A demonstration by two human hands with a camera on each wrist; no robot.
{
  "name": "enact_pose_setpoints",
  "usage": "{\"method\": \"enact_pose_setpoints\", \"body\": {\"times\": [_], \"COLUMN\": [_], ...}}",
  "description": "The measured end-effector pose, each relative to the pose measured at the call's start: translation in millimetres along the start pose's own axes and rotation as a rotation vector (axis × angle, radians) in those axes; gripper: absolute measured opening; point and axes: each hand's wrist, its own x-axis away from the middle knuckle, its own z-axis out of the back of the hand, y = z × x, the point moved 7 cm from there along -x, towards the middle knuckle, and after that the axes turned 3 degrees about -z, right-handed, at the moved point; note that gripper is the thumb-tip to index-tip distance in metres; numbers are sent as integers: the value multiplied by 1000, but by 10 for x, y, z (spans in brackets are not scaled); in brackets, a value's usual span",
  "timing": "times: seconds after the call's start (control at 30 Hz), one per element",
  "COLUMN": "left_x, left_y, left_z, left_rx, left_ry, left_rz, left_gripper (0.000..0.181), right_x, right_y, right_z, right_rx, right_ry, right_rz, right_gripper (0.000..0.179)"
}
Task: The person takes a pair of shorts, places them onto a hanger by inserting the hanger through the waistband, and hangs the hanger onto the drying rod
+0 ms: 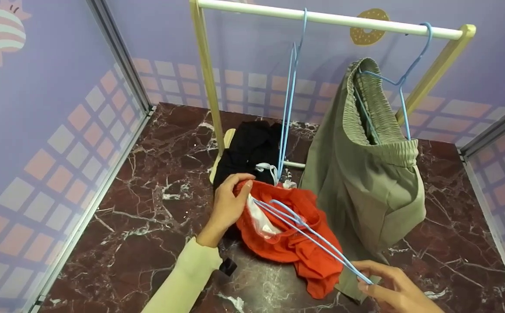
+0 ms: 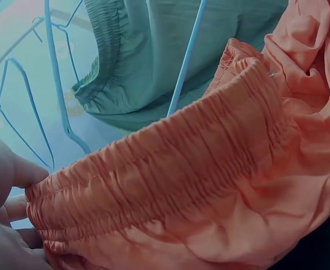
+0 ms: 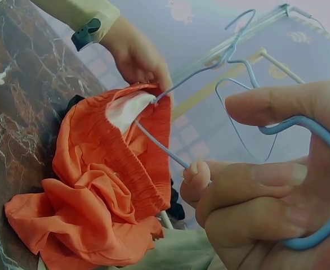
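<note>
1. The orange shorts with a gathered elastic waistband (image 1: 289,234) lie bunched on the dark red marble table (image 1: 148,204), in front of the wooden clothes rack (image 1: 206,74). The fabric looks thin, light and limp; it would likely sag and slip wherever it is not held, so the ribbed waistband seems the firmest place to take hold.
2. The left hand (image 1: 230,202) pinches that waistband at its upper left edge and holds it open, showing the white lining inside.
3. The thin light-blue wire hanger (image 1: 309,234) reaches into the waist opening. It looks stiff but springy and smooth, so cloth may slide along it. The right hand (image 1: 387,282) grips its hook end between thumb and curled fingers.
4. Just behind the shorts lies a crumpled black garment (image 1: 248,150), touching them. An olive-green garment with an elastic waist (image 1: 365,174) hangs on another blue hanger just right of them, its hem near the right hand.
5. An empty blue hanger (image 1: 289,95) hangs from the white rail (image 1: 322,18) directly above the shorts.
6. Open marble lies to the left and front; panel walls close in the table's sides.
</note>
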Motion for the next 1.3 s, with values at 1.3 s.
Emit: {"method": "enact_pose_setpoints", "body": {"times": [1.3], "left_x": [294], "left_y": [659], "left_z": [-305], "left_rx": [-14], "left_ry": [-140], "left_rz": [-222], "left_gripper": [14], "right_x": [-154], "right_y": [8], "right_z": [-72], "right_rx": [-100], "right_ry": [-53], "right_rz": [-33], "right_gripper": [35]}}
